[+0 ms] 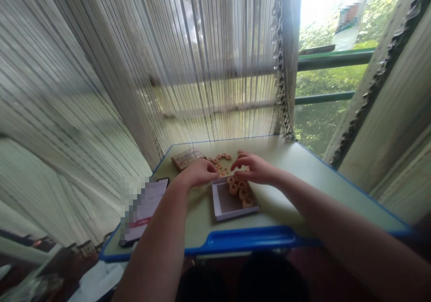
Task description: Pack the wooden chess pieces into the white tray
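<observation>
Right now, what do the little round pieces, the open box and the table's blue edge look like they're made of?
Round pieces: probably wood, fairly smooth, judging by their pale tan colour. Open box: likely cardboard, dull, with thin, pale, straight walls. Blue edge: looks like plastic, a little shiny, with smooth rounded curves.

The counter (279, 158) is plain pale green with a bright blue edge; its trough (249, 238) is the same blue; the open box (216, 198) has whitish walls and a grey-brown inside; the round pieces (233, 188) are light tan with dark marks; the flat case (186, 158) is brown, patterned in darker lines; the dark-rimmed device (148, 212) shows white with a red band; the curtain (215, 46) is grey-white, finely striped; the railing (336, 59) is green.
</observation>
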The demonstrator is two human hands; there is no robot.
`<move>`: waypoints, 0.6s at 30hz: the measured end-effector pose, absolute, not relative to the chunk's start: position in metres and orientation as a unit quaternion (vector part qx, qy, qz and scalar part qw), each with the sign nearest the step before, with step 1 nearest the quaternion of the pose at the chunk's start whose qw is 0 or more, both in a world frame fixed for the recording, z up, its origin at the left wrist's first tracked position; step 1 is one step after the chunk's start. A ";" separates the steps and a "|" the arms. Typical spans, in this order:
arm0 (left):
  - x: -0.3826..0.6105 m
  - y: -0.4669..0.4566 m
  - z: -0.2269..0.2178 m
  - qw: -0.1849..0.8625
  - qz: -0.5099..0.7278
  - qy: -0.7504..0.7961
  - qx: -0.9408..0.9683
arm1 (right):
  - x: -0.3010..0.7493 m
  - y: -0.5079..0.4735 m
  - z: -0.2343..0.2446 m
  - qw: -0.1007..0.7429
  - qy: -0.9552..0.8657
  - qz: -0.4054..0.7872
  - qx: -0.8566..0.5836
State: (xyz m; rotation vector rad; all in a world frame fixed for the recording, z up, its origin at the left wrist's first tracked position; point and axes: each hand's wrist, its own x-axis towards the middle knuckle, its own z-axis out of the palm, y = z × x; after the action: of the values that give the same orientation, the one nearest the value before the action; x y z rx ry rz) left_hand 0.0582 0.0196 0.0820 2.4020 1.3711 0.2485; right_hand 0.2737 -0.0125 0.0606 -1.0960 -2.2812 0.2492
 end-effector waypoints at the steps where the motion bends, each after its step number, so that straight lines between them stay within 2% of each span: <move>1: 0.057 0.021 0.082 0.159 0.104 0.503 0.843 | 0.279 -0.007 0.059 0.310 -0.834 0.083 -0.448; 5: 0.058 0.028 0.074 0.033 0.131 0.550 0.825 | 0.300 0.015 0.048 0.266 -0.755 -0.002 -0.599; 9: 0.061 0.033 0.066 0.042 0.106 0.515 0.850 | 0.310 0.022 0.043 0.199 -0.724 -0.012 -0.661; 18: 0.061 0.036 0.067 0.050 0.106 0.553 0.825 | 0.302 0.019 0.047 0.268 -0.712 -0.008 -0.649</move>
State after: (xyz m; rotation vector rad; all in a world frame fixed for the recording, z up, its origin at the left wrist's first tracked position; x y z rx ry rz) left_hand 0.0612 0.0355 0.0669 2.5115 1.6836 0.3233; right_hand 0.3021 0.0192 0.0467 -1.7511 -1.9202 -0.0204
